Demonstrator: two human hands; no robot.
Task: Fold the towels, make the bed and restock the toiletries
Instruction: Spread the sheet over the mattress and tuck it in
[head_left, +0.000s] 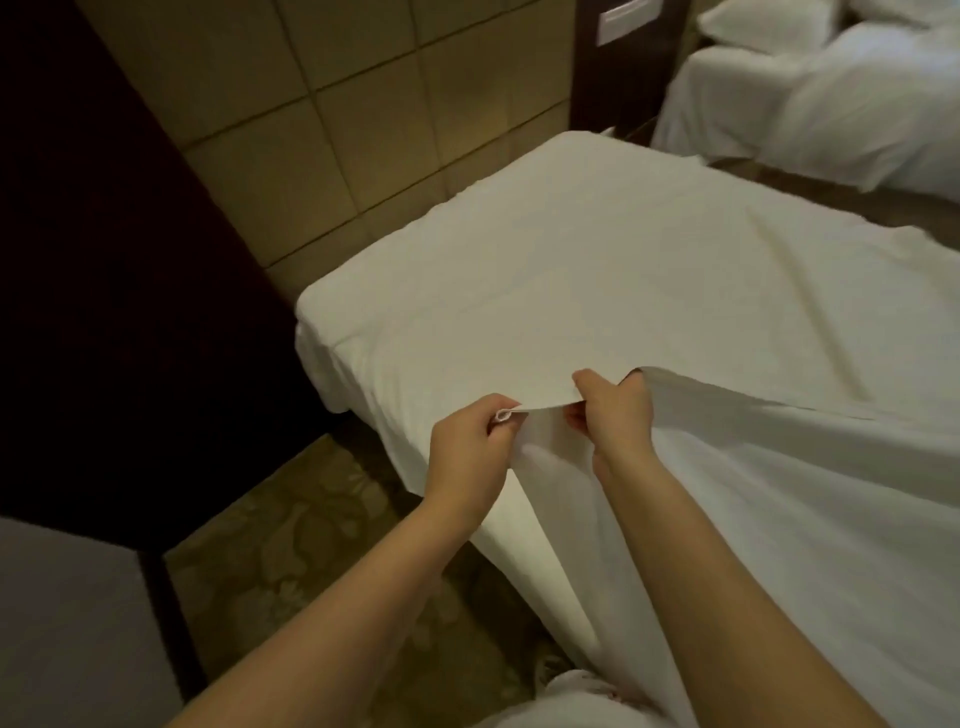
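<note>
Over the patterned carpet (291, 545), two bare forearms reach to the near edge of the bed (571, 260), close to its near left corner. The left hand (467, 449) pinches the rolled hem of the white sheet (779, 519) between thumb and curled fingers. Just beside it, the right hand (618, 415) has its fingers curled round the same edge, lifting it off the mattress. The sheet drapes down the bed's near side. Beyond stand a padded wall (322, 130) and a second bed (831, 104) with a pillow (763, 23).
</note>
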